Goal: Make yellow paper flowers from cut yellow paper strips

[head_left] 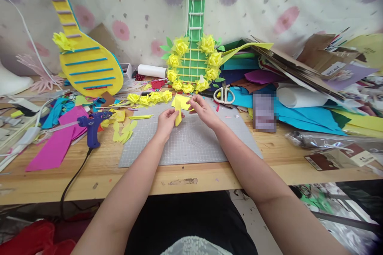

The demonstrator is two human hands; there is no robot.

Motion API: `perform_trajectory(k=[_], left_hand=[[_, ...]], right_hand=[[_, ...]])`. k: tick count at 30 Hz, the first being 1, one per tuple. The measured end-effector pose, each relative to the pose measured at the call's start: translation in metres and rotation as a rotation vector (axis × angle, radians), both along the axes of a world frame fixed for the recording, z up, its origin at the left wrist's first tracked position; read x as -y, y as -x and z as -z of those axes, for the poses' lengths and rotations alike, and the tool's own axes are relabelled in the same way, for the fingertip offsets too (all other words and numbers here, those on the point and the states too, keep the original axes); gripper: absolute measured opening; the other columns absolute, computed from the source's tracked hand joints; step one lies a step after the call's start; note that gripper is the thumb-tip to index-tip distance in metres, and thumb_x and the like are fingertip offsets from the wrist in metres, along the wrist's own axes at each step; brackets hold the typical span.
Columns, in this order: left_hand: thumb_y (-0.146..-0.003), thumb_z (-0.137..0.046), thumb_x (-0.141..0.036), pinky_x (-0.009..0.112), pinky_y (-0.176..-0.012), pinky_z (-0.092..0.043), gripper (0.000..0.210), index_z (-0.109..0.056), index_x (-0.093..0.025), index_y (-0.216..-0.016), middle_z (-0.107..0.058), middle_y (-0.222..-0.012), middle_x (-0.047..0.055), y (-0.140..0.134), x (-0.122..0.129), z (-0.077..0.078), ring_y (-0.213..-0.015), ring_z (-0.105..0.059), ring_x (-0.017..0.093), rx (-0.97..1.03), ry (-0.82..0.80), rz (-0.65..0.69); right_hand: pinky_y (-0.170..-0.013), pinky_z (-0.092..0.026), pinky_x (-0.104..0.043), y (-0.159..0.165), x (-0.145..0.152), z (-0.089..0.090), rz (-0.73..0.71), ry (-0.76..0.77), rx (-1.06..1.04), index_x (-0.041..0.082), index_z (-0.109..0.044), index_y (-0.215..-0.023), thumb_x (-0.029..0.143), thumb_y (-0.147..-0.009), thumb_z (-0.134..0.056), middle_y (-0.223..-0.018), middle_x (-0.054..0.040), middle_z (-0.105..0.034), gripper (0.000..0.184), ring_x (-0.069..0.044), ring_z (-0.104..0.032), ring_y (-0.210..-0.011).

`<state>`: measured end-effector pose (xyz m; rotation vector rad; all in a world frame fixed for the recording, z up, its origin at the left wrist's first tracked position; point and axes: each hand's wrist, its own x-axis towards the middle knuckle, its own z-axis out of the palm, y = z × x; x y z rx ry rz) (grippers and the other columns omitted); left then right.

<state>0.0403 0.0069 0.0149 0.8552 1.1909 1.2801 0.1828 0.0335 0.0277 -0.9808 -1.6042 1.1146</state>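
My left hand [168, 122] pinches a folded piece of yellow crepe paper [178, 110], held upright above the grey cutting mat [191, 147]. Just to its right is my right hand [204, 110], its fingers loosely curled and slightly apart, with nothing visible between them. Behind both hands a flat yellow paper piece [184, 102] lies on the mat, partly hidden. A row of yellow paper flowers [149, 98] lies at the mat's back left. White-handled scissors [224, 95] rest at the back edge, right of my hands.
A green paper guitar [196, 40] with yellow flowers stands behind the mat; a yellow one [91, 67] leans at the left. A blue glue gun [93, 127] trails its cord over the table's front edge. Coloured paper and cardboard [299, 63] are heaped at the right.
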Motion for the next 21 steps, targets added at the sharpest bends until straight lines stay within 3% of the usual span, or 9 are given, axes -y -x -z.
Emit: perform_trajectory(k=[3, 6, 13, 17, 21], left_hand=[[-0.065, -0.064, -0.027, 0.027, -0.065, -0.047, 0.019, -0.054, -0.014, -0.075, -0.065, -0.071, 0.002, 0.002, -0.001, 0.000, -0.064, -0.064, 0.015, 0.043, -0.016, -0.004], [-0.066, -0.063, -0.026, 0.027, -0.064, -0.048, 0.018, -0.053, -0.015, -0.075, -0.064, -0.069, 0.000, 0.002, -0.001, 0.000, -0.062, -0.064, 0.014, 0.048, -0.033, 0.002], [-0.071, -0.059, -0.026, 0.028, -0.060, -0.049, 0.015, -0.048, -0.016, -0.075, -0.064, -0.068, 0.001, 0.000, -0.001, 0.000, -0.056, -0.062, 0.012, 0.001, -0.016, 0.027], [-0.074, -0.055, -0.030, 0.027, -0.060, -0.048, 0.015, -0.048, -0.017, -0.078, -0.065, -0.077, 0.003, 0.001, -0.003, 0.009, -0.058, -0.062, 0.012, -0.162, -0.135, 0.035], [-0.079, -0.050, -0.033, 0.025, -0.064, -0.045, 0.013, -0.050, -0.020, -0.081, -0.065, -0.080, 0.003, 0.003, 0.000, 0.015, -0.067, -0.062, 0.013, -0.570, -0.363, 0.010]], right_hand=[[-0.070, -0.043, -0.030, -0.004, 0.003, -0.001, -0.119, -0.095, 0.142, 0.021, -0.047, -0.076, 0.043, -0.079, -0.047, -0.085, -0.0017, -0.049, 0.022, -0.014, -0.048, -0.080], [-0.081, -0.039, -0.034, -0.001, 0.003, 0.003, -0.146, -0.216, 0.244, 0.020, -0.050, -0.072, 0.039, -0.079, -0.048, -0.079, -0.0018, -0.053, 0.020, -0.016, -0.046, -0.084], [-0.082, -0.037, -0.033, 0.007, -0.002, 0.015, -0.060, -0.179, 0.214, 0.020, -0.051, -0.071, 0.036, -0.076, -0.051, -0.079, -0.0012, -0.052, 0.017, -0.015, -0.046, -0.084], [-0.072, -0.041, -0.030, 0.010, 0.000, 0.016, -0.004, -0.019, -0.022, 0.021, -0.046, -0.073, 0.039, -0.072, -0.056, -0.081, 0.0004, -0.049, 0.021, -0.013, -0.047, -0.076], [-0.065, -0.042, -0.026, 0.013, 0.002, 0.014, 0.031, 0.111, -0.318, 0.024, -0.038, -0.082, 0.033, -0.057, -0.071, -0.092, 0.0024, -0.047, 0.042, -0.008, -0.048, -0.069]])
